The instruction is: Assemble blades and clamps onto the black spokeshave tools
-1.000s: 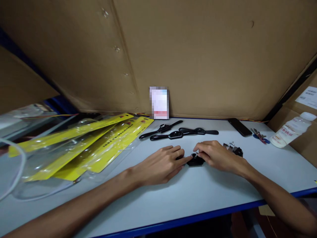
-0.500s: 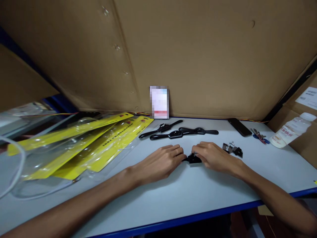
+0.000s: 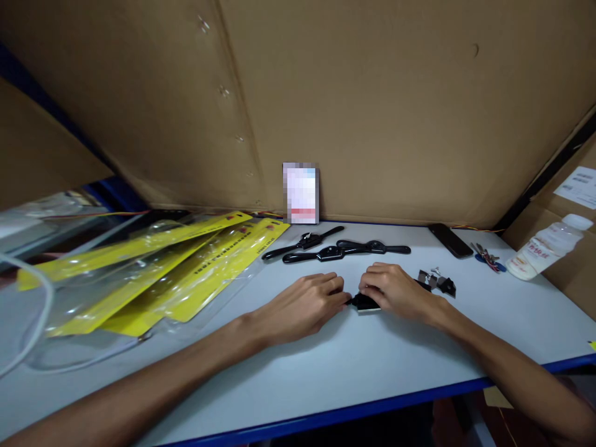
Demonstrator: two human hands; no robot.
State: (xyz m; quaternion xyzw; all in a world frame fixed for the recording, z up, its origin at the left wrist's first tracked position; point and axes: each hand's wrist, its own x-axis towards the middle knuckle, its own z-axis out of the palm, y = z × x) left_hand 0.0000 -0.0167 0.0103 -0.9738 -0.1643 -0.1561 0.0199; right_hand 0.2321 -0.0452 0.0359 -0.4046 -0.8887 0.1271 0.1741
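A black spokeshave (image 3: 367, 303) lies on the table between my two hands, its flat blade edge toward me. My left hand (image 3: 321, 299) is closed on its left handle, which the fingers mostly cover. My right hand (image 3: 393, 290) is closed over the middle of the body, thumb and fingers pinched at its top; what the fingertips grip exactly is hidden. Behind my hands lie more black spokeshaves (image 3: 329, 252), one partly over another. Right of my right hand sit loose dark blade pieces (image 3: 447, 286) and a small silver screw (image 3: 436, 271).
Clear plastic packs with yellow cards (image 3: 218, 267) spread over the left side, beside a white cable (image 3: 44, 298). A lit phone screen (image 3: 302, 194) leans on the cardboard wall (image 3: 372, 112). At right are a dark phone (image 3: 450, 240), keys (image 3: 487, 256) and a white bottle (image 3: 542, 248).
My right hand's fingers have shifted slightly left and curled more at the top of the spokeshave, covering the silver part seen before. My left hand stays on the handle.
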